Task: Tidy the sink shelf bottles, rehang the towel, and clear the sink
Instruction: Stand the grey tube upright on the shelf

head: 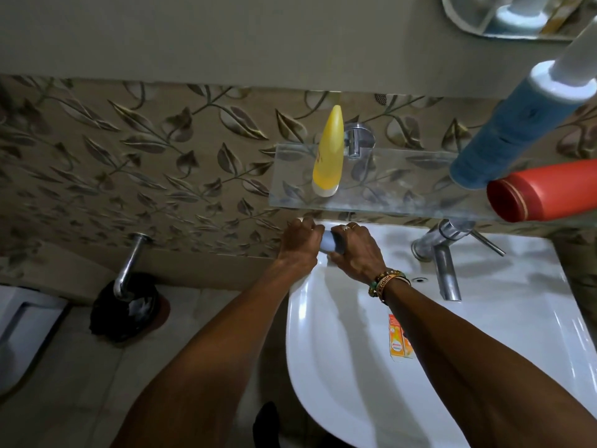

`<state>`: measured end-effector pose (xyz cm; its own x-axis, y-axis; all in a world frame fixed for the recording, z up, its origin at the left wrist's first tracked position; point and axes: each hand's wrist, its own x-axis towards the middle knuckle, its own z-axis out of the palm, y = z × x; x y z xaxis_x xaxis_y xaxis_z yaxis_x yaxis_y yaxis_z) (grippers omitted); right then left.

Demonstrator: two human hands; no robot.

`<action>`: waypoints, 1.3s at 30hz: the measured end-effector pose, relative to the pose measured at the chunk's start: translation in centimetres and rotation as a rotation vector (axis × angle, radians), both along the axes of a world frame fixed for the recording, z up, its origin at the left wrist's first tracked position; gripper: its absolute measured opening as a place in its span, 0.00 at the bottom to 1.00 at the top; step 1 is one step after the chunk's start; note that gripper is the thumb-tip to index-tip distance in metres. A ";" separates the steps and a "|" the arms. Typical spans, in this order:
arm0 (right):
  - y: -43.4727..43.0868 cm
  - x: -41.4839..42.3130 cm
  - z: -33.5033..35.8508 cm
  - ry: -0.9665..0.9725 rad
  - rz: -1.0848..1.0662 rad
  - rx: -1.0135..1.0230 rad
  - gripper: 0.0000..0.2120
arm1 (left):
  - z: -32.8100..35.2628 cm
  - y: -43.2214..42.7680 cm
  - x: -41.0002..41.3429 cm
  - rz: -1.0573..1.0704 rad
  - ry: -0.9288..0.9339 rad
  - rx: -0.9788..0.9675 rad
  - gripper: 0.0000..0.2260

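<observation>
On the glass shelf [387, 202] above the sink stand a yellow bottle [328, 153], a tall blue bottle with a white cap [513, 130] and a red bottle [546, 190]. Under the shelf, at the back left corner of the white sink [517, 334], both my hands hold a small grey and dark container [329, 242]. My left hand [298, 240] grips its left end and my right hand [357, 250] curls over its right part. An orange sachet [398, 339] lies inside the basin. No towel is in view.
A chrome tap [442, 253] rises from the sink's back edge. A second wall tap [127, 266] hangs over a black bucket [126, 312] on the floor at left. A mirror edge [504, 17] shows at top right. Leaf-patterned tiles cover the wall.
</observation>
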<state>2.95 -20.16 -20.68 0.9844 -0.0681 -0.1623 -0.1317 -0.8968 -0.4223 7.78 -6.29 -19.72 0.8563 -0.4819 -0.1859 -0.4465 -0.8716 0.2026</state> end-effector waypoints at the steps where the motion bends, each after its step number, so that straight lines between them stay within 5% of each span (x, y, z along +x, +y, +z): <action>1: 0.0 0.0 0.0 -0.007 0.007 0.011 0.20 | 0.1 -0.2 0.1 0.032 0.021 -0.002 0.17; 16: 0.7 -2.2 0.9 -0.043 -0.152 0.252 0.34 | 1.4 1.2 -1.3 -0.072 0.019 0.026 0.23; 39: 1.1 -11.2 12.8 -0.257 -0.389 0.743 0.30 | 11.1 3.0 -9.6 -0.076 0.037 -0.398 0.14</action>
